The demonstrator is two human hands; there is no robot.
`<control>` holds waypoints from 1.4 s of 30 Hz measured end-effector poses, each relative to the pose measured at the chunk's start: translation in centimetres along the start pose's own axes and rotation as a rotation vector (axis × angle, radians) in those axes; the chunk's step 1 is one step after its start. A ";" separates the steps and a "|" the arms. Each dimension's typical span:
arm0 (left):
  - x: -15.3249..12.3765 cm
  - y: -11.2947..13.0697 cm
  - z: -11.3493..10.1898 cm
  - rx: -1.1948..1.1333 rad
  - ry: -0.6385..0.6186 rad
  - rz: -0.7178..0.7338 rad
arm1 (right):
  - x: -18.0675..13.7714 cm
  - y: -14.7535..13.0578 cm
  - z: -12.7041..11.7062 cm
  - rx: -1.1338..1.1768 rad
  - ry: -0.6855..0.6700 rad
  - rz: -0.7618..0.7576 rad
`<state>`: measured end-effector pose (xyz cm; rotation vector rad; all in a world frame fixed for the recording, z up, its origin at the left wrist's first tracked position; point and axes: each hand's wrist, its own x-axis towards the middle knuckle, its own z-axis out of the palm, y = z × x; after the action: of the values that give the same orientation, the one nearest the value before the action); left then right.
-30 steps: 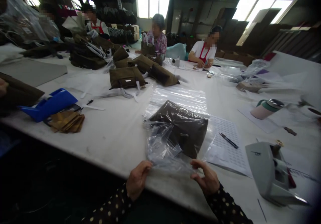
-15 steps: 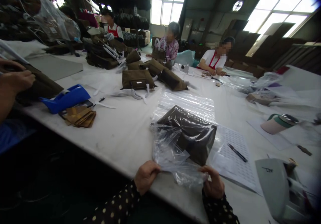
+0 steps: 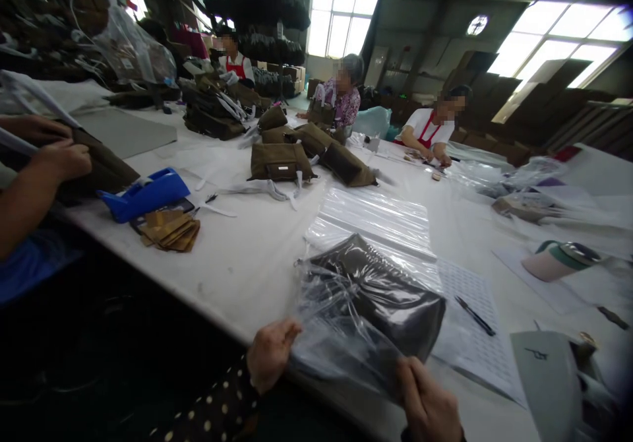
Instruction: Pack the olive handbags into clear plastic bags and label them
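A dark olive bag [image 3: 395, 297] lies inside a clear plastic bag [image 3: 341, 349] at the table's front edge. My left hand [image 3: 271, 353] pinches the near left corner of the plastic. On the near right side, my right hand [image 3: 428, 396] grips the plastic's edge between thumb and fingers. The film is stretched between both hands, with its near end hanging over the table edge. Under the far part of the wrapped bag is a stack of flat clear plastic bags [image 3: 370, 214]. To the right, a black pen-like tool [image 3: 475, 315] rests on a printed sheet [image 3: 465, 284].
At the left are a blue tape dispenser [image 3: 148, 194], brown cards [image 3: 171, 231] and another person's hands [image 3: 62, 155] on an olive bag. More olive bags [image 3: 281, 161] lie mid-table. A pink-green cup [image 3: 558, 260] and a grey machine [image 3: 546, 376] stand right. Several people work beyond.
My hands have spread apart, the right one moving lower and to the right. The plastic's near end is now pulled taut rather than bunched, and the wrapped bag has shifted slightly nearer.
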<state>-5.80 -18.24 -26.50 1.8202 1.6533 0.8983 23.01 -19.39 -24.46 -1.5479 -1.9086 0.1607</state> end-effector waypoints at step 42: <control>13.1 7.4 1.9 -0.729 -0.708 -0.126 | -1.7 -1.5 2.3 0.191 -0.021 0.354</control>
<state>0.92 -6.00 -20.44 1.2782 0.8262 0.5787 20.63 -20.70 -26.26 -1.7413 -1.5687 0.5003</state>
